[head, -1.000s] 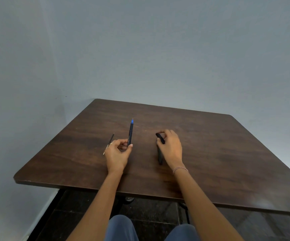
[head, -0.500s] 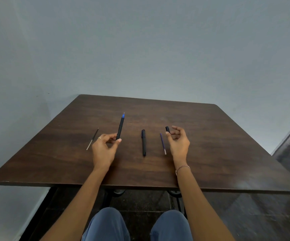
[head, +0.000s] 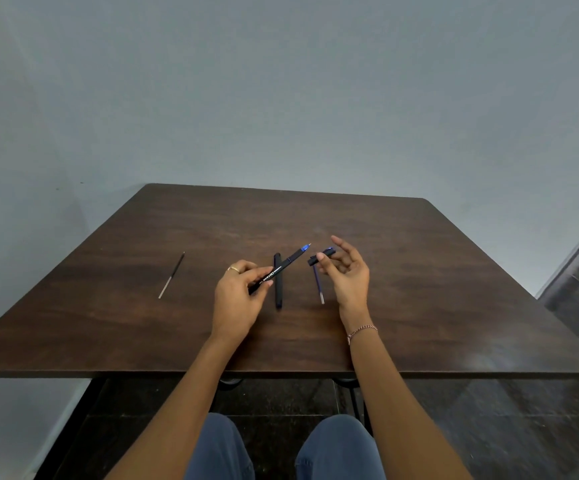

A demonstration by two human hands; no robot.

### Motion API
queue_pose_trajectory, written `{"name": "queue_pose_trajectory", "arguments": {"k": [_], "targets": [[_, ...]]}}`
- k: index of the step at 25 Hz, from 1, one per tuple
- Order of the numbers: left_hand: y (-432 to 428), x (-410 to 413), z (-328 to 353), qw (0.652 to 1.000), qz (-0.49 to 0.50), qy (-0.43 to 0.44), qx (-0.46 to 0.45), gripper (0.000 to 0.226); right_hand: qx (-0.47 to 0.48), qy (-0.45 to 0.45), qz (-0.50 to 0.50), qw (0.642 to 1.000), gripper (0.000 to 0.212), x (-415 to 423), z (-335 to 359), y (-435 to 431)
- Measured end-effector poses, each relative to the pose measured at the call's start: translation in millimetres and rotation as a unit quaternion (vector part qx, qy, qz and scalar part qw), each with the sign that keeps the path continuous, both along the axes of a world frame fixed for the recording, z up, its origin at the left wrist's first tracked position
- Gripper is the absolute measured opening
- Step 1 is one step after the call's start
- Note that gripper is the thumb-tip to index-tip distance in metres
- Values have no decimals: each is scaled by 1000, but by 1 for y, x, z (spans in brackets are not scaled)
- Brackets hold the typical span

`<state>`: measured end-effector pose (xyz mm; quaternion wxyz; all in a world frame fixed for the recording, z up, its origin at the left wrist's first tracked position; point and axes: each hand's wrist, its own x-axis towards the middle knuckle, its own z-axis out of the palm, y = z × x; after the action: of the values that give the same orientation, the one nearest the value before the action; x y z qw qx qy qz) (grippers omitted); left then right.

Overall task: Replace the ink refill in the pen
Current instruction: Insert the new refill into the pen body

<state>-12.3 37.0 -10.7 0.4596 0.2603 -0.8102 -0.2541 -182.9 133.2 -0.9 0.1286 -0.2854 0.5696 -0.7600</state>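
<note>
Wood-grain table, faint sheen. The pen pointing to 1 o'clock, the lying pen and the small black piece: matt plastic. Ring: shiny metal.

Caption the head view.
Left hand grips a blue-tipped pen; right hand pinches a small black pen part above the table.

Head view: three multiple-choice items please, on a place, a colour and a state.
1. The thin dark refill lies: A) on the table, left of both hands B) in a hand C) on the floor
2. Tip of the pen in the left hand: A) red B) blue C) green
3. The right hand: A) flat on the table B) empty fist C) pinches a small black piece
Answers: A, it lies alone at the left; B, the tip shows blue; C, thumb and finger grip it.
</note>
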Motion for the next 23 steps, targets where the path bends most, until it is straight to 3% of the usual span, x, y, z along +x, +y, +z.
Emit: {"name": "queue_pose_trajectory", "arguments": {"k": [6,14,23], "targets": [[1,2,0,1000,0,-4,6,27,-94,-77,-8,993,27,1,3,0],[1,3,-1,1000,-13,-23,-5,28,-143,-132,18,981,27,1,6,0],[-3,2,-2,998,-9,-38,-40,27,-86,-116,91,985,28,5,8,-1]]}}
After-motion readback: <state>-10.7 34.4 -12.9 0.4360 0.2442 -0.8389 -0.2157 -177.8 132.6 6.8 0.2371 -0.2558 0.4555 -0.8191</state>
